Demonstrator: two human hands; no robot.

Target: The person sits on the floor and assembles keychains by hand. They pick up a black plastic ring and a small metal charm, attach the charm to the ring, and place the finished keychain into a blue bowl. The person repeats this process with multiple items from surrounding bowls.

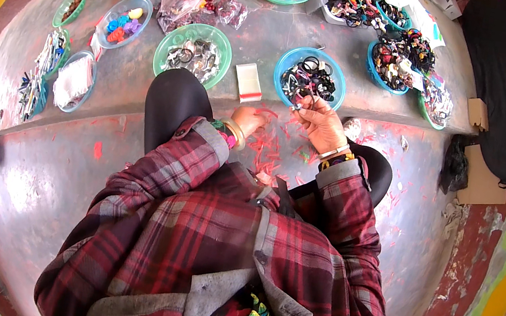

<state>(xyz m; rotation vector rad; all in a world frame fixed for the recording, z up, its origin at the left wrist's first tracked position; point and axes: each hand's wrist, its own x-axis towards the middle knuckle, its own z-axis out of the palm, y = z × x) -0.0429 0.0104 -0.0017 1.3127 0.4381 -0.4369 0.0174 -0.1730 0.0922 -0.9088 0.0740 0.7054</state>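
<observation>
My right hand (325,127) is closed in a pinch at the near rim of a blue basket (342,92). At its fingertips is a small thing with a pale, shiny part, too small to name. Inside that basket lies a heap of mostly black hair ties (309,79), with some pink among them. My left hand (249,121) is lower and to the left, its fingers curled together by a reddish strip; whether it grips the strip is unclear. Pink-red strips (264,150) lie scattered between my knees. Beyond my left hand lies a small white open box (248,82) with a red edge.
A green basket (159,52) of silvery and dark pieces stands left of the white box. More baskets, including a blue one (371,65) of dark hair ties, line the raised ledge. Plastic bags (180,8) sit behind. A cardboard piece (485,177) lies at the right.
</observation>
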